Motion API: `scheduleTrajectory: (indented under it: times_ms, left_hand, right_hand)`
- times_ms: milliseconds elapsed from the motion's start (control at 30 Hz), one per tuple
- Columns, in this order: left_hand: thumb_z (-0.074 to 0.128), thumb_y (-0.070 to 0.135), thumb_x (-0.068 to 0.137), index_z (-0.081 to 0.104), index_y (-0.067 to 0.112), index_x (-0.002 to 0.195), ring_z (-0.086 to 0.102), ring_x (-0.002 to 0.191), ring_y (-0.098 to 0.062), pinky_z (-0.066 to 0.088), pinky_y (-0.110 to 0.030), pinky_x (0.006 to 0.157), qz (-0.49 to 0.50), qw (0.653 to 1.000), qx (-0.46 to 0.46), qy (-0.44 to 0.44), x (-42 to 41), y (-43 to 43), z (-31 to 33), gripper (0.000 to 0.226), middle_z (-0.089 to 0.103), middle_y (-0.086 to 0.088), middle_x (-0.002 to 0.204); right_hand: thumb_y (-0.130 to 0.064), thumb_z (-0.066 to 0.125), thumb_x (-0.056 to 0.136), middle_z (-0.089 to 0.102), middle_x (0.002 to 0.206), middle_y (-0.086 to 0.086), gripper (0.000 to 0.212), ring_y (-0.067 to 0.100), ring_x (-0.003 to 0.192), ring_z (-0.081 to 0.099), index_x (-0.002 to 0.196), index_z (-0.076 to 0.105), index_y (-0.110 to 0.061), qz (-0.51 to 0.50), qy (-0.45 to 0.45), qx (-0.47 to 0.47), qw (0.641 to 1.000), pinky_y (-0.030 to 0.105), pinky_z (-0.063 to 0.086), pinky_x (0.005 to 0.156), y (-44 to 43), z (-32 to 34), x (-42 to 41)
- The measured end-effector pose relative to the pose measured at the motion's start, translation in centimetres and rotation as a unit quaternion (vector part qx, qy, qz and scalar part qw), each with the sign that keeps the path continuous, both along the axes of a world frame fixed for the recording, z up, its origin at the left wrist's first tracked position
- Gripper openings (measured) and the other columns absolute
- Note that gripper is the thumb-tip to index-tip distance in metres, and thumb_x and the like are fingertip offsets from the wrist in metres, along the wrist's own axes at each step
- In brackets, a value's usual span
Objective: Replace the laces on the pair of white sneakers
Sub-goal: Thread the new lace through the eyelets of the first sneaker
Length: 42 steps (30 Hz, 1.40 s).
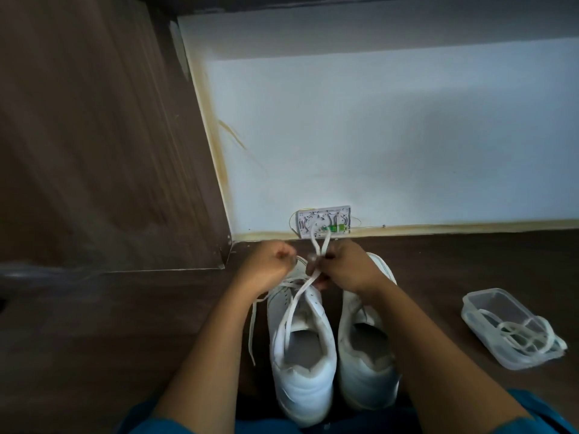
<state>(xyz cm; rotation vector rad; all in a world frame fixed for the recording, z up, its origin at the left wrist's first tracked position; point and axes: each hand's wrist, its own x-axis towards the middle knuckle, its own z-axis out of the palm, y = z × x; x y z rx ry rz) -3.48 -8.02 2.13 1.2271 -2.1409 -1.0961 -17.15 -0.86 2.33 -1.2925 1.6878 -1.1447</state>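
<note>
A white lace (294, 303) is pinched by the curled left hand (271, 264) and right hand (346, 266), held close together over the left sneaker (300, 355), beside the right sneaker (365, 355) on the dark floor (125, 324).

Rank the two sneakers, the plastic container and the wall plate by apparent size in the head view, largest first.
1. The laced sneaker and the other sneaker: about alike, so unranked.
2. The plastic container.
3. The wall plate: looks smallest, but it is farthest from the camera, so its true size is unsure.
</note>
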Motion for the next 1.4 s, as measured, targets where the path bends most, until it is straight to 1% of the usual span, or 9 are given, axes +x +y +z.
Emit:
scheduleTrajectory:
  times_ms: [167, 233, 300, 467, 667, 767, 900, 1133, 1400]
  left_hand:
    - [0.063, 0.007, 0.085, 0.064, 0.011, 0.107, 0.061, 0.102, -0.025, 0.050, -0.031, 0.088, -0.047, 0.980, -0.026, -0.193, 1.3, -1.1, -2.6, 0.022, 0.064, -0.010, 0.110]
    - [0.061, 0.005, 0.084, 0.062, 0.013, 0.103, 0.060, 0.099, -0.030, 0.047, -0.029, 0.078, -0.041, 0.981, -0.035, -0.185, 1.3, -1.2, -3.0, 0.020, 0.063, -0.014, 0.108]
    - [0.058, 0.006, 0.085, 0.058, 0.018, 0.100, 0.059, 0.088, -0.028, 0.043, -0.027, 0.069, -0.036, 0.979, -0.046, -0.195, 1.4, -1.2, -3.2, 0.020, 0.062, -0.014, 0.104]
    - [0.044, -0.004, 0.083, 0.049, 0.016, 0.088, 0.049, 0.058, -0.017, 0.040, -0.026, 0.055, 0.008, 0.996, 0.091, 0.007, 0.9, -0.5, -1.0, 0.021, 0.053, -0.007, 0.072]
    - [0.042, -0.008, 0.088, 0.053, 0.012, 0.080, 0.031, 0.034, -0.007, 0.032, -0.022, 0.043, 0.009, 0.959, 0.161, 0.232, 1.5, 0.0, 1.3, 0.024, 0.047, -0.005, 0.055]
    - [0.046, 0.005, 0.093, 0.053, 0.016, 0.079, 0.040, 0.040, -0.008, 0.035, -0.023, 0.043, 0.039, 0.990, 0.061, 0.120, 2.4, -0.9, 0.6, 0.019, 0.048, -0.001, 0.051]
    - [0.048, 0.006, 0.093, 0.057, 0.017, 0.098, 0.053, 0.049, -0.006, 0.044, -0.022, 0.051, -0.064, 0.986, 0.121, -0.091, 3.2, -0.5, -0.2, 0.015, 0.060, -0.002, 0.064]
    - [0.076, 0.024, 0.071, 0.051, 0.040, 0.121, 0.049, 0.067, -0.017, 0.044, -0.028, 0.058, -0.192, 0.971, 0.137, -0.026, 2.6, 0.4, 0.6, 0.058, 0.050, -0.011, 0.082]
    - [0.068, 0.017, 0.083, 0.055, 0.030, 0.086, 0.043, 0.056, -0.010, 0.036, -0.024, 0.050, -0.181, 0.977, 0.099, -0.047, 2.2, 0.1, -0.1, 0.018, 0.051, -0.001, 0.074]
  right_hand:
    - [-0.012, 0.056, 0.089, 0.055, 0.051, 0.005, 0.028, 0.019, 0.042, 0.049, 0.061, 0.055, -0.008, -0.199, -0.220, -0.084, 0.951, 0.027, 0.040, 0.051, 0.2, 2.9, -2.4]
    - [-0.017, 0.057, 0.085, 0.056, 0.059, 0.007, 0.026, 0.020, 0.050, 0.053, 0.061, 0.053, -0.009, -0.211, 0.028, 0.028, 0.977, 0.027, 0.041, 0.055, 0.2, 2.3, -3.7]
    - [-0.022, 0.061, 0.080, 0.065, 0.084, 0.009, 0.012, 0.024, 0.077, 0.061, 0.079, 0.059, -0.010, -0.139, 0.317, 0.164, 0.924, 0.026, 0.044, 0.065, 0.1, 1.0, -3.5]
    - [-0.028, 0.061, 0.084, 0.058, 0.114, 0.004, 0.031, 0.027, 0.115, 0.049, 0.114, 0.061, -0.023, -0.084, 0.473, 0.095, 0.872, 0.034, 0.041, 0.092, -1.0, 0.9, -0.4]
    - [-0.022, 0.066, 0.086, 0.068, 0.088, 0.015, 0.017, 0.020, 0.076, 0.063, 0.091, 0.071, -0.007, 0.154, 0.262, -0.023, 0.953, 0.032, 0.049, 0.075, -1.8, -0.4, 2.2]
    - [-0.016, 0.070, 0.078, 0.065, 0.070, 0.020, 0.011, 0.017, 0.058, 0.053, 0.073, 0.070, -0.006, 0.092, 0.012, -0.078, 0.993, 0.028, 0.043, 0.061, -1.7, 1.1, 1.9]
    - [-0.016, 0.063, 0.075, 0.047, 0.046, 0.004, 0.029, 0.017, 0.048, 0.045, 0.047, 0.054, -0.012, 0.034, -0.322, -0.149, 0.934, 0.026, 0.042, 0.054, -1.6, 3.7, 0.8]
    - [-0.005, 0.043, 0.096, 0.047, 0.051, 0.001, 0.025, 0.006, 0.035, 0.028, 0.078, 0.060, -0.007, 0.023, -0.278, -0.033, 0.960, 0.017, 0.022, 0.041, -1.3, 3.6, 1.3]
    - [0.008, 0.043, 0.081, 0.071, 0.081, 0.007, 0.030, 0.004, 0.041, 0.044, 0.099, 0.062, -0.007, 0.021, -0.442, -0.167, 0.881, 0.014, 0.035, 0.043, -0.3, 5.0, -1.1]
